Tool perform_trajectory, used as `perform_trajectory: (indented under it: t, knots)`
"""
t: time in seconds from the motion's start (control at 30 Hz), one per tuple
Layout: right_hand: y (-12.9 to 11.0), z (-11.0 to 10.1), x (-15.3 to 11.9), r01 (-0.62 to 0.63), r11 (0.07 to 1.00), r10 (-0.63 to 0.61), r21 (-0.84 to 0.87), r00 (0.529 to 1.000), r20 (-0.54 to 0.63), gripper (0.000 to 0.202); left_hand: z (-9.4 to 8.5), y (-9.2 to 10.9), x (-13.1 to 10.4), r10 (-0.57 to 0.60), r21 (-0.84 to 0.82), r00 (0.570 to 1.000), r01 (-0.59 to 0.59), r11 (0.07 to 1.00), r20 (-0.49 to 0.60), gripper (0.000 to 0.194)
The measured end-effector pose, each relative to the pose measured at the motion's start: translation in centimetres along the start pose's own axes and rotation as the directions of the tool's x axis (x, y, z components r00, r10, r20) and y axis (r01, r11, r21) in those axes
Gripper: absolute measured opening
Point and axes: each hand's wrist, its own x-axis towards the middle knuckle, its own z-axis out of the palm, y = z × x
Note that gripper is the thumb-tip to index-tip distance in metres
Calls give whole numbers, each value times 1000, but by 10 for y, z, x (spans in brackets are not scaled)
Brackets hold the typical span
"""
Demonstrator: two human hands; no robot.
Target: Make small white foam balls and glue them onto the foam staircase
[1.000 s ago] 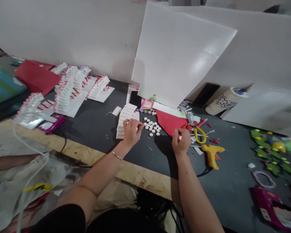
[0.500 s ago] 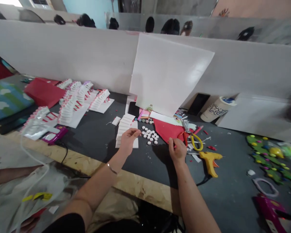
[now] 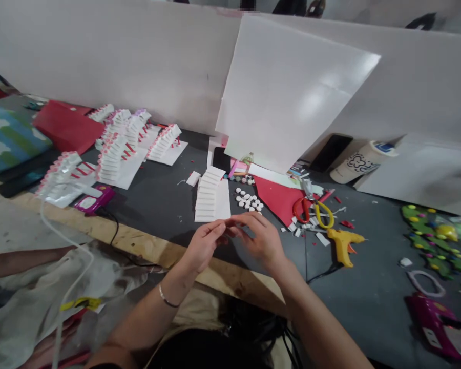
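My left hand (image 3: 204, 245) and my right hand (image 3: 259, 238) meet at the fingertips over the table's front part. Both are closed in a pinch, and what lies between the fingers is too small to make out. Just beyond them stands a white stair-like model (image 3: 206, 197) of stacked strips on a white base (image 3: 224, 200). White round pieces (image 3: 249, 201) lie in a loose cluster to its right. A red sheet (image 3: 276, 197) is farther right, with scissors (image 3: 318, 209) with red and yellow handles at its edge and white scraps around them.
A yellow glue gun (image 3: 344, 246) lies right of my right hand, its cord trailing forward. Several finished-looking stair models (image 3: 111, 161) stand at left beside a purple power box (image 3: 94, 201). A cup (image 3: 363, 161) and phone (image 3: 331, 152) are at the back. Another person's arm (image 3: 26, 262) is at left.
My right hand has moved left from beside the red sheet, and my left hand has come away from the stair-like model. Their fingertips now meet. The view has tilted down.
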Motion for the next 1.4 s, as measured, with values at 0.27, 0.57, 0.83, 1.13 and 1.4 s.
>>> perform_trajectory:
  t: [0.27, 0.57, 0.83, 1.13, 1.4]
  knots:
    - [20, 22, -6, -372, 922, 368, 109, 928, 56, 30, -19, 5, -1, 50, 232, 998, -59, 971, 44, 33]
    - [46, 52, 6, -249, 951, 253, -184, 967, -2, 27, -88, 9, 50, 349, 475, 872, -159, 866, -344, 39]
    - [43, 94, -5, -55, 922, 119, -382, 982, 144, 51, -123, 32, 107, 556, 965, 827, -70, 252, -86, 39]
    - [30, 91, -35, -49, 900, 156, -432, 964, 216, 45, -119, 46, 155, 464, 999, 885, -22, -47, 42, 41]
    - [3, 65, -62, -65, 900, 225, -431, 915, 334, 49, -111, 22, 97, 528, 934, 849, -201, 294, 17, 35]
